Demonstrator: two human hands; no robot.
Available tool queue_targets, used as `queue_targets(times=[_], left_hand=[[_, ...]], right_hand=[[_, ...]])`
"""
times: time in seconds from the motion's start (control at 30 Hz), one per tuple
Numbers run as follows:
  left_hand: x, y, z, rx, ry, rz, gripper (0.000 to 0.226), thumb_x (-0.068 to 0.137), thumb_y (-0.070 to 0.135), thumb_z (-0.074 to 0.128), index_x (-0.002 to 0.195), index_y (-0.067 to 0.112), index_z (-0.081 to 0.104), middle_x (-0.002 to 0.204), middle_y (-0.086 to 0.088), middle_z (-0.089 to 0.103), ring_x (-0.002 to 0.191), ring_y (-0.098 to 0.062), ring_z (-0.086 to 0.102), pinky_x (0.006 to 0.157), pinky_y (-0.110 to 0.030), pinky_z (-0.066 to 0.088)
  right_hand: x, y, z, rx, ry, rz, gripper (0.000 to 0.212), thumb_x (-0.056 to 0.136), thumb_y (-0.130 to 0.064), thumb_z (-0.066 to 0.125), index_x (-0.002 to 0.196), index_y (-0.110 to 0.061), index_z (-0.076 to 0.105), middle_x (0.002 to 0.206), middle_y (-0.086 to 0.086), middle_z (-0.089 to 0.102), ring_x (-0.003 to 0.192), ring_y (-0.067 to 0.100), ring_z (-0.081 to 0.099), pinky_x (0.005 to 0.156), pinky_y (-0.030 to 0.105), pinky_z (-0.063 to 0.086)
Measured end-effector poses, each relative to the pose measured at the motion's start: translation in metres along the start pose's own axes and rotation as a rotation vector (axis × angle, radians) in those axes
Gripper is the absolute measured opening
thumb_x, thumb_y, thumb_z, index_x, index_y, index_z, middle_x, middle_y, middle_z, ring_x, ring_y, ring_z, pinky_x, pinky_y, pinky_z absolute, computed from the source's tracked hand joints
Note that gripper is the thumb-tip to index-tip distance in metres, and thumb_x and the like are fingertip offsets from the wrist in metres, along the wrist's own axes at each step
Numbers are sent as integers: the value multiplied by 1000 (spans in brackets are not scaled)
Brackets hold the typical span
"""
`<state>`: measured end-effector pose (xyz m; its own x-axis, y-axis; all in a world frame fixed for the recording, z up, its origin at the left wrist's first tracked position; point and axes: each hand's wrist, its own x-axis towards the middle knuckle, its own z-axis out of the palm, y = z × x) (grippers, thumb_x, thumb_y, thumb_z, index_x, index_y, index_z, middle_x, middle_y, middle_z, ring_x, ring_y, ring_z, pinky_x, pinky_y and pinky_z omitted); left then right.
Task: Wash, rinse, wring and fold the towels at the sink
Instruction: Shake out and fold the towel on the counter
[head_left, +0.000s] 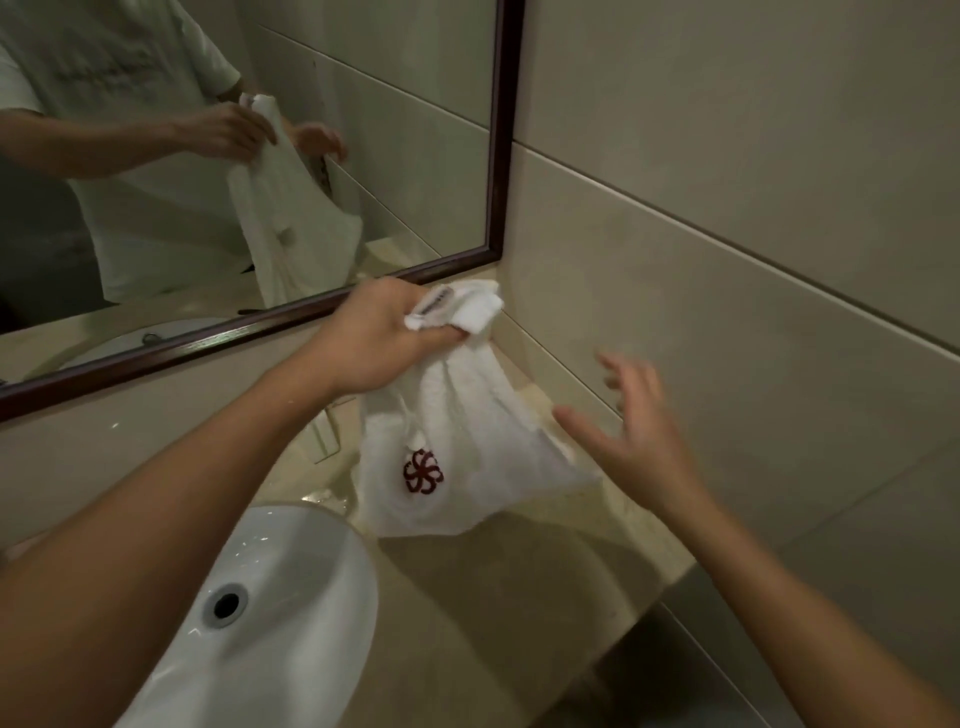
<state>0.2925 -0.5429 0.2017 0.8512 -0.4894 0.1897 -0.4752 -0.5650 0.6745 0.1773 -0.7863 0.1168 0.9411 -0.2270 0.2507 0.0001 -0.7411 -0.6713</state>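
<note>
A white towel with a dark red flower emblem hangs above the counter, to the right of the sink. My left hand grips its bunched top end, where a label shows. The towel's lower part drapes down toward the countertop. My right hand hovers just right of the towel with fingers spread, and I cannot tell whether it touches the cloth. The sink is white, with its drain hole in view.
A beige stone countertop runs to a tiled wall on the right. A dark-framed mirror hangs behind the sink and reflects a person's hands and the towel. The counter's front edge drops off at lower right.
</note>
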Motion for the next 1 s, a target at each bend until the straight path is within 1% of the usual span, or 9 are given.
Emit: queue_targets(times=[0.1, 0.23, 0.43, 0.53, 0.63, 0.73, 0.83, 0.93, 1.0], left_hand=[[4, 16, 17, 86, -80, 128, 27, 87, 38, 68, 70, 18, 69, 63, 0, 64, 55, -5, 50, 57, -30, 39], [5, 17, 24, 125, -115, 173, 20, 88, 34, 69, 75, 19, 71, 62, 0, 63, 57, -11, 52, 59, -35, 43], [1, 11, 21, 62, -131, 105, 28, 87, 32, 69, 65, 18, 64, 56, 5, 52, 48, -6, 41, 50, -25, 31], [2, 11, 23, 38, -152, 97, 24, 87, 33, 71, 71, 15, 68, 60, 3, 55, 51, -6, 43, 50, -22, 31], [3, 12, 21, 20, -170, 71, 22, 82, 39, 76, 86, 18, 69, 71, 1, 63, 63, -12, 54, 60, -29, 41], [-1, 0, 7, -162, -242, -80, 37, 75, 39, 78, 106, 27, 62, 86, 1, 59, 78, -11, 53, 75, -26, 41], [-7, -17, -14, -324, -373, -230, 50, 57, 40, 62, 107, 33, 61, 93, 9, 56, 90, -13, 51, 86, -34, 40], [-7, -28, -29, -137, -381, -289, 33, 85, 21, 56, 116, 29, 56, 100, 15, 52, 101, -12, 50, 81, -28, 39], [-5, -40, -34, -20, -269, -306, 30, 92, 10, 55, 117, 26, 54, 98, 8, 53, 97, -15, 53, 78, -31, 43]], right_hand=[[29, -63, -19, 287, -99, -138, 78, 78, -60, 67, 146, -37, 38, 134, -12, 48, 117, 0, 51, 90, 20, 47], [54, -84, -21, 95, -107, -332, 22, 93, -29, 67, 110, -16, 71, 93, -5, 69, 81, 3, 60, 72, 22, 44], [62, -77, -17, -129, -204, -485, 21, 95, -22, 66, 113, -12, 71, 100, -3, 66, 85, 6, 58, 73, 9, 39], [68, -78, -21, -82, -196, -421, 12, 92, -13, 66, 101, -13, 74, 86, -7, 66, 71, 1, 58, 71, 21, 46], [74, -79, -30, -100, -204, -342, 6, 90, -13, 67, 91, -14, 73, 74, -6, 67, 70, 11, 63, 72, 34, 51], [83, -68, -43, -187, -223, -277, 6, 92, -15, 66, 89, -16, 72, 78, 4, 70, 73, 20, 65, 72, 36, 51], [90, -47, -53, -159, -215, -182, 8, 92, -11, 65, 87, -12, 71, 71, 2, 66, 66, 16, 60, 66, 31, 47], [95, -20, -58, -63, -141, -53, 14, 92, -8, 64, 80, -15, 68, 67, 4, 65, 62, 17, 59, 68, 35, 50], [95, -7, -61, 58, -73, 44, 16, 94, -9, 65, 78, -15, 67, 73, 12, 66, 67, 22, 61, 71, 41, 54]])
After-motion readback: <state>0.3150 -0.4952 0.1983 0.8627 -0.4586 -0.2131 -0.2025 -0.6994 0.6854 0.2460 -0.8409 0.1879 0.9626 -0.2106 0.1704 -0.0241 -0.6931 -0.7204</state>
